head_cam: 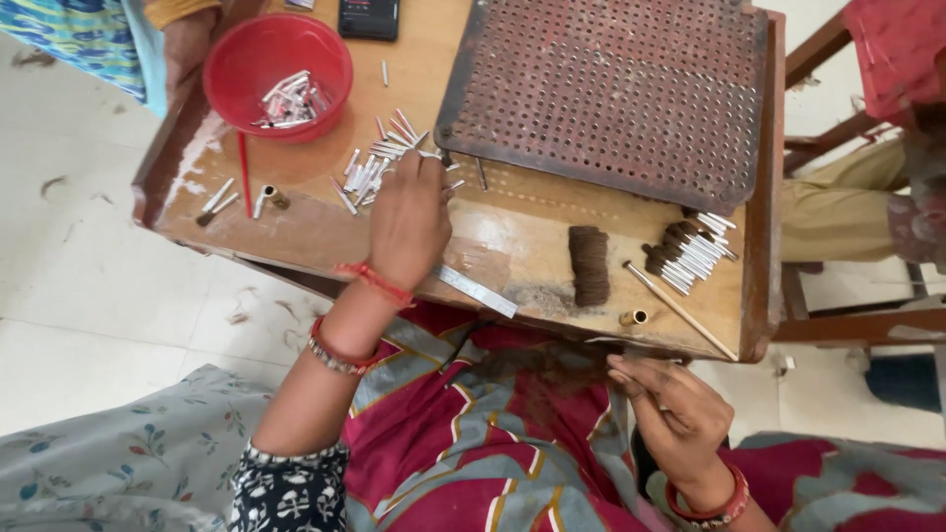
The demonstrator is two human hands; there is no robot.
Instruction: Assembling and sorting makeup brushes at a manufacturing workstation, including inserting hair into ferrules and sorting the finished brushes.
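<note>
The right hand [680, 414] waits low over the lap, its grip loosely curled on nothing I can make out, while the left hand [409, 222] reaches across the counter [512, 236] — fingertips pinching together among the loose metal tubes [374, 167], spread within easy reach beside the red bowl [278, 69] — below the perforated tray [606, 94]

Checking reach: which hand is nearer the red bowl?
Left. The left hand is over the loose metal tubes just beside the red bowl; the right hand is off the table.

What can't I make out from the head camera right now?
- Left hand fingertips over the loose silver metal tubes: its own back hides any grip.
- Right hand palm faces away; contents unclear.
- Black device: cut off by top edge.
- Red plastic bowl contents: too small to count.
</note>
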